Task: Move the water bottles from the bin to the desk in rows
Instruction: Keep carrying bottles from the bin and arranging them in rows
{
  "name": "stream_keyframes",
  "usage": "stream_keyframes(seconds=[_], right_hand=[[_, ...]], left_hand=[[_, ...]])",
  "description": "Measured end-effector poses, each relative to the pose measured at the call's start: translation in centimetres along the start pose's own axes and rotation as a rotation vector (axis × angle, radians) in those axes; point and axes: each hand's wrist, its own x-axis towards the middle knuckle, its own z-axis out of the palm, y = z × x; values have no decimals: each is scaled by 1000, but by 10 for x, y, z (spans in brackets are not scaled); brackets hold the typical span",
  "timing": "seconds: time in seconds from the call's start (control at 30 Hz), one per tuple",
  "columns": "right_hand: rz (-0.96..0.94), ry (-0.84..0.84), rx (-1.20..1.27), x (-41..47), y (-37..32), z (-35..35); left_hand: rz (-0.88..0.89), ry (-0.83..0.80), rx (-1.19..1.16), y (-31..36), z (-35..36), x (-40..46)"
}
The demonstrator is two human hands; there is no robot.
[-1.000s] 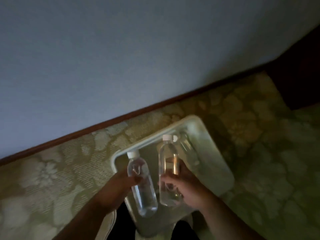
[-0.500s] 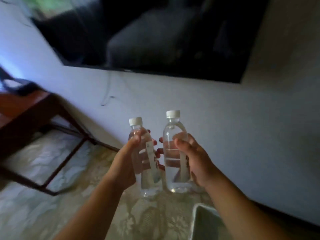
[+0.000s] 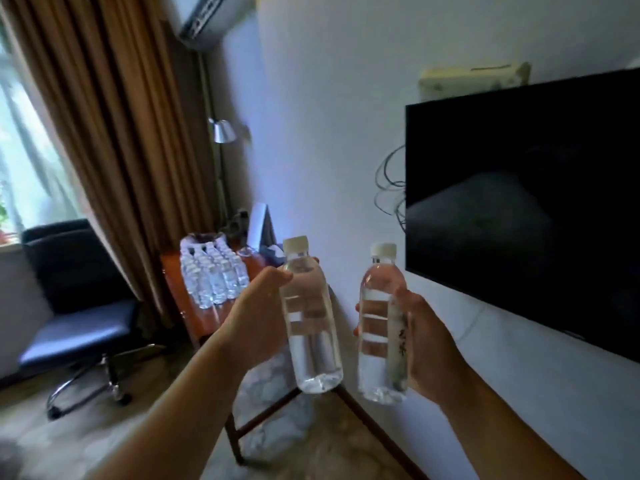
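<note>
— Both fists are full. Her left hand (image 3: 258, 323) is wrapped round the upper half of a clear plastic water bottle with a white screw cap (image 3: 310, 327), thumb across the near face, fingertips just peeking out past the far side by the shoulder.

— And the other one?

— Same sort of hold. Her right hand (image 3: 420, 344) curls round a second clear, white-capped water bottle with a printed label strip (image 3: 381, 327); the fingers (image 3: 367, 308) come round its left side and the palm covers the right. Both bottles stand nearly upright in mid-air, close beside each other but not touching, each more than half full of water.

— Where is the rest of the lot?

— Beyond her left hand, further into the room, on the reddish-brown wooden desk (image 3: 204, 320) against the wall. A block of small clear water bottles in tidy rows (image 3: 213, 275) stands there already, well apart from the two she carries.

— Anything else near her hands?

— A dark flat television screen (image 3: 526, 202) hangs on the white wall to the right of her right hand. Left of her left arm sits a black and blue swivel chair on a chrome base (image 3: 74, 306), by the brown curtains (image 3: 114, 116).
</note>
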Motion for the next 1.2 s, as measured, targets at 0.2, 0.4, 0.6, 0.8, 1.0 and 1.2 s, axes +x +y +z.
stream_keyframes(seconds=[0.2,0.4,0.6,0.8,1.0,1.2], right_hand=[[-102,-151,-72,93,4,91],[61,-335,26,165,38,145],[107,-199,-6,256,86,178],[100,-318,-14,370,128,198],[66,-275,12,464,160,237],[62,-94,-149,535,185,265]], left_hand=[[192,322,329,64,-85,-22],[159,410,176,86,-159,-33],[112,396,115,108,-247,-11],[69,541,327,132,-340,36],[77,663,176,166,-424,89],[-15,830,221,181,-511,121]])
